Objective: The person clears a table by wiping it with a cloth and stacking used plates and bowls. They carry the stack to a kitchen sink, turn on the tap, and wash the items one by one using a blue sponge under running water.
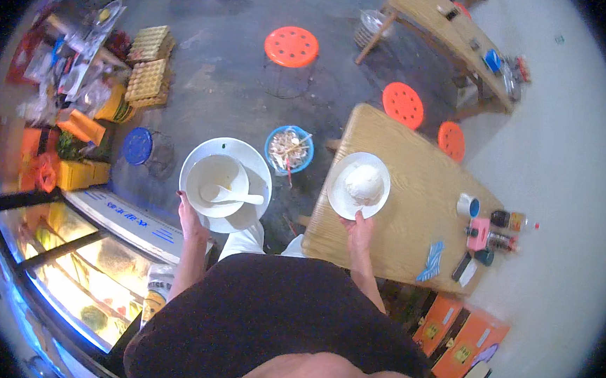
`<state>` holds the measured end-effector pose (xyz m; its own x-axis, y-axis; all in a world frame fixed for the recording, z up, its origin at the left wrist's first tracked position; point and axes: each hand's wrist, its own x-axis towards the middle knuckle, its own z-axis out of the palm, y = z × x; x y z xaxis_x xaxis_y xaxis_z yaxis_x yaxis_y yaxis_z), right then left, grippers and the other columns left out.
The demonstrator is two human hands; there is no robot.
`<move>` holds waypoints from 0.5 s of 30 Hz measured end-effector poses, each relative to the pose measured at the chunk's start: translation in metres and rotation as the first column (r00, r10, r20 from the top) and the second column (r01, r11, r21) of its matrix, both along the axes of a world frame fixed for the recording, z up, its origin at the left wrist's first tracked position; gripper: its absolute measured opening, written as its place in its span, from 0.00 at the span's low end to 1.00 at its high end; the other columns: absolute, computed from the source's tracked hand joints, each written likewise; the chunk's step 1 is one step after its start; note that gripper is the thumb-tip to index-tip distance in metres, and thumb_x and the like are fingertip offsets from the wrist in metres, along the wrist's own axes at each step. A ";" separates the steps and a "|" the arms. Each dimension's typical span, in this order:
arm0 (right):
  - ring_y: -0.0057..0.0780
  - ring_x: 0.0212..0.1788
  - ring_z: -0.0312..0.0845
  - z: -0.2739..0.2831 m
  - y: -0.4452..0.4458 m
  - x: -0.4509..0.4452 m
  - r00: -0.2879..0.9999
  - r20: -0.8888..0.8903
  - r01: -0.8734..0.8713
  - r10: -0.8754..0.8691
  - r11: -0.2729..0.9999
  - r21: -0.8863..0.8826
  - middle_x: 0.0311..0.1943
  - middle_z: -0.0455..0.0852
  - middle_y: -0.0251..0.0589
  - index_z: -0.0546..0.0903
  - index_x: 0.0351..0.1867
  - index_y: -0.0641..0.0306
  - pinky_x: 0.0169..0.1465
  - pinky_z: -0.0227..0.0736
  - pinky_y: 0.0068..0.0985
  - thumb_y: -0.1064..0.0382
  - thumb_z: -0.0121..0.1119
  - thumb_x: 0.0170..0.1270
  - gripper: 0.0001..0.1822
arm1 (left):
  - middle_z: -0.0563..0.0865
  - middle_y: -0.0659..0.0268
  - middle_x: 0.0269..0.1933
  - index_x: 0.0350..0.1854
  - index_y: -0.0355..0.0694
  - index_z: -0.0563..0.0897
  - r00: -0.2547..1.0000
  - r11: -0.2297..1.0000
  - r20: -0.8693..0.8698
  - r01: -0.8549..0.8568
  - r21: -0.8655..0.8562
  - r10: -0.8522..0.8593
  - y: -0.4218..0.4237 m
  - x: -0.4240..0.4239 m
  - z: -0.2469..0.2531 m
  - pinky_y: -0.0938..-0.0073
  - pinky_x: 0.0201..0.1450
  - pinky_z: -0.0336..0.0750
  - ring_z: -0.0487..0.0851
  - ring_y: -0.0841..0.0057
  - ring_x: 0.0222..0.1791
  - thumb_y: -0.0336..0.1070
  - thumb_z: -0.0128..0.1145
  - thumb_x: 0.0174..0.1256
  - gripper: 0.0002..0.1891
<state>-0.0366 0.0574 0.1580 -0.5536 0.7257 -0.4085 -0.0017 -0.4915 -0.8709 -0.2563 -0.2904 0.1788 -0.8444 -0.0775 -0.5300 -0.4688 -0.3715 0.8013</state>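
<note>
My left hand [191,218] grips the rim of a wide white bowl [259,170]. Inside it sits a smaller white bowl [214,175] with a white soup spoon [234,196] resting across its rim. What little lies at the bottom of the small bowl is too blurred to tell. In my right hand [359,232] is a white plate [337,191] bearing a mound of white rice [365,184]. The plate is over the near left part of a wooden table [415,160]; whether it touches the tabletop I cannot tell.
A blue waste basin [269,157] stands on the floor between my hands. Red-orange stools [292,46] and a blue stool [138,146] stand about. Left are egg trays [147,80] and a lit display fridge [91,279]. A striped cloth [431,261] and condiments [517,221] lie along the table's right side.
</note>
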 end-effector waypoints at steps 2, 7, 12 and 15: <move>0.39 0.41 0.82 0.012 -0.023 -0.037 0.998 -0.014 -0.056 0.056 0.997 -0.053 0.50 0.78 0.48 0.61 0.63 0.64 0.36 0.80 0.29 0.65 0.42 0.72 0.20 | 0.80 0.57 0.53 0.58 0.31 0.71 1.000 1.000 -0.025 0.010 0.020 -0.009 -0.030 -0.030 0.004 0.67 0.55 0.72 0.79 0.68 0.52 0.63 0.44 0.69 0.35; 0.40 0.36 0.83 0.045 -0.075 -0.134 0.981 -0.079 -0.189 0.179 0.971 -0.146 0.47 0.80 0.51 0.63 0.61 0.65 0.34 0.81 0.28 0.65 0.43 0.71 0.19 | 0.80 0.58 0.53 0.58 0.30 0.71 0.972 0.989 -0.182 -0.139 0.051 0.146 -0.089 -0.089 0.019 0.68 0.56 0.72 0.79 0.69 0.51 0.60 0.44 0.70 0.33; 0.37 0.34 0.83 0.068 -0.092 -0.201 0.963 -0.042 -0.267 0.265 0.960 -0.084 0.44 0.81 0.50 0.64 0.60 0.67 0.33 0.81 0.26 0.66 0.40 0.72 0.17 | 0.80 0.58 0.54 0.58 0.29 0.71 0.928 0.946 -0.197 -0.292 0.140 0.316 -0.118 -0.123 0.030 0.67 0.56 0.73 0.79 0.67 0.53 0.60 0.44 0.70 0.33; 0.37 0.34 0.83 0.085 -0.109 -0.229 0.953 -0.026 -0.303 0.302 0.951 -0.060 0.44 0.81 0.49 0.63 0.60 0.67 0.32 0.81 0.26 0.66 0.40 0.72 0.17 | 0.78 0.56 0.56 0.60 0.29 0.69 0.900 0.914 -0.197 -0.351 0.204 0.390 -0.138 -0.139 0.023 0.64 0.57 0.73 0.79 0.65 0.54 0.59 0.44 0.70 0.33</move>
<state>-0.2654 -0.0514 0.2433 -0.7500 0.4964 -0.4371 0.1418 -0.5248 -0.8393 -0.3957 -0.4285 0.2020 -0.8700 -0.3390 -0.3580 -0.0836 -0.6142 0.7847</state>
